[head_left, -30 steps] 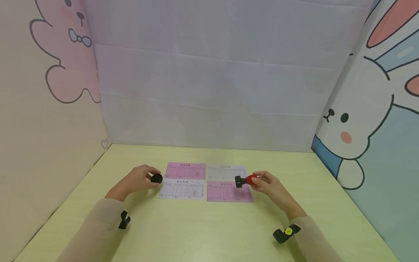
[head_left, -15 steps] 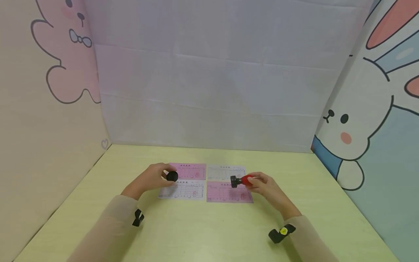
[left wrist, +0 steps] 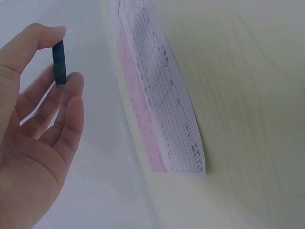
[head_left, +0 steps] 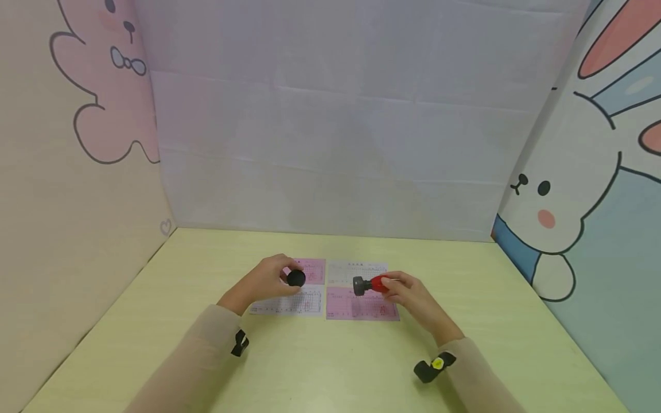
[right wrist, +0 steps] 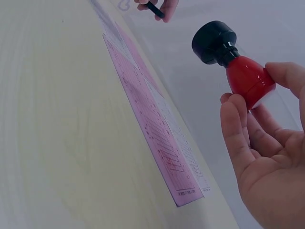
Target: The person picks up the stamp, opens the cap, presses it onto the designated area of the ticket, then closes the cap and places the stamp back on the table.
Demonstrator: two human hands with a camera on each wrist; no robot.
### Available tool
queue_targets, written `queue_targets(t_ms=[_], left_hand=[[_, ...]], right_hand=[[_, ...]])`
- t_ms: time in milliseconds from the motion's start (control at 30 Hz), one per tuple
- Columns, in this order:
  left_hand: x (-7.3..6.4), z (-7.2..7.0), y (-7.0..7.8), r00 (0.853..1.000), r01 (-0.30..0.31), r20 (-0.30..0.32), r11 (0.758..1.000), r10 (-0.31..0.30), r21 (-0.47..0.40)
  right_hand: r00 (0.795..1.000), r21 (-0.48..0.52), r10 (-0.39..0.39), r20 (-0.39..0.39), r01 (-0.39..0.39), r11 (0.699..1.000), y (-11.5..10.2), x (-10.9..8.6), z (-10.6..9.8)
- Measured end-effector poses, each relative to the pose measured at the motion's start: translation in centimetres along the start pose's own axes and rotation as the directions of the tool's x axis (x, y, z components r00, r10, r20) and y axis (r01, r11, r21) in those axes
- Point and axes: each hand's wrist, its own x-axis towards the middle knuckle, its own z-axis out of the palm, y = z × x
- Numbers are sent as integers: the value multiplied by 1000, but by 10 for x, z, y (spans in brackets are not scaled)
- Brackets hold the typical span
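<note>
My left hand [head_left: 268, 279] pinches a small round black cap [head_left: 296, 278] by its edges, thumb on one side and fingertips on the other. Seen edge-on in the left wrist view, the cap [left wrist: 59, 64] is thin. In my right hand [head_left: 415, 295] is a stamp with a red handle [head_left: 380, 283] and a black round head [head_left: 358, 285]; the thumb and fingers grip the handle's end. The stamp [right wrist: 248, 78] lies sideways in the air, its head pointing left toward the cap. Cap and stamp are apart, both above the printed slips.
Below the hands lie a pink slip [head_left: 313, 271] and a white slip [head_left: 304, 304] on the left, a white slip [head_left: 356, 269] and a pink slip [head_left: 346, 307] on the right. They rest on the pale yellow table [head_left: 330, 367]. A white sheet [head_left: 330, 143] stands behind.
My left hand has moved right with the cap, from the slips' left edge to above them. My right hand has shifted slightly left with the stamp. The gap between them has narrowed.
</note>
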Motion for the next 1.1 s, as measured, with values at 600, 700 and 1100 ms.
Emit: queue_targets(t_ms=[600, 700, 1100], left_hand=[[15, 22, 25, 998, -69, -1, 997, 69, -19], [16, 24, 26, 997, -79, 4, 996, 79, -34], [17, 32, 36, 996, -91, 17, 995, 92, -43]], right_hand=[[999, 47, -14, 45, 12, 999, -7, 6, 19], [998, 56, -22, 54, 18, 998, -5, 6, 20], [991, 31, -75, 112, 72, 997, -3, 9, 28]])
